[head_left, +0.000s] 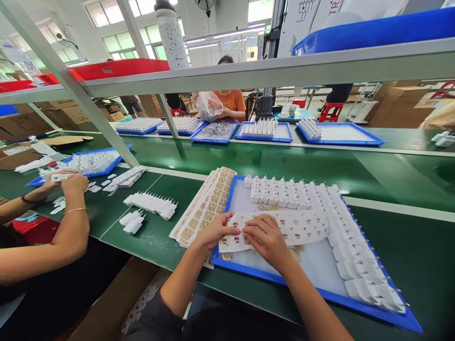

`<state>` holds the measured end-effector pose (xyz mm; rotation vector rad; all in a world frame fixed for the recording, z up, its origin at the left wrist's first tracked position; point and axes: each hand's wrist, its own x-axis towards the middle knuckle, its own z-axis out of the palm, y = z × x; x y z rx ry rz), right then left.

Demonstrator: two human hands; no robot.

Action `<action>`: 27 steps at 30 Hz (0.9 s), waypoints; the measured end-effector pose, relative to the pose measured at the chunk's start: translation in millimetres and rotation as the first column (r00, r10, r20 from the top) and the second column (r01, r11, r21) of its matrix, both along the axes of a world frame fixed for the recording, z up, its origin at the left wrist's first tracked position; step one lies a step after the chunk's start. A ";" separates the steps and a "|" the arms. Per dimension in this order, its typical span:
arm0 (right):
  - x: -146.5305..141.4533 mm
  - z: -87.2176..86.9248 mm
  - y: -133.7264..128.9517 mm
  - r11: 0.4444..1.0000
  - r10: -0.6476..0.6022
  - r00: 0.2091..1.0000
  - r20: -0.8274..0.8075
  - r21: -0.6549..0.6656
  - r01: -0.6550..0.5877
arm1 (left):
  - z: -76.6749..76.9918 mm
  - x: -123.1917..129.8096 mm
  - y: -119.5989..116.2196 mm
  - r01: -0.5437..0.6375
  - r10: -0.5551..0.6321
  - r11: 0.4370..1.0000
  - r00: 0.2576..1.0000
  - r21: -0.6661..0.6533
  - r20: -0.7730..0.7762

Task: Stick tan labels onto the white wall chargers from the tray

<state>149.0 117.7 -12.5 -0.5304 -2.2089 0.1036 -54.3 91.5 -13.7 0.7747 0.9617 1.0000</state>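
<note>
A white perforated sheet (298, 228) with rows of small cut-outs lies over the blue-rimmed tray (270, 275) in front of me. My left hand (219, 231) grips the sheet's left end, thumb on top. The fingers of my right hand (265, 237) are pinched together over the sheet, close to my left thumb; what they hold, if anything, is too small to make out. White plug adapters (280, 192) stand in rows along the tray's back and right sides, pins up. Tan-patterned sheets (209, 203) are stacked at the tray's left edge and partly under it.
Left of the stack lie more white adapters (151, 203). A co-worker's hands (73, 182) hold a white piece at far left, near another blue tray (103, 163). A metal shelf (227, 80) crosses above the green bench. Opposite, a person in orange (232, 102) holds a plastic bag behind several trays.
</note>
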 end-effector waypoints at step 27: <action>12.1 25.8 -5.7 0.962 0.193 0.977 -0.087 -0.182 -0.206 | -15.5 -5.0 4.5 -0.051 0.054 0.998 0.995 -0.034 0.088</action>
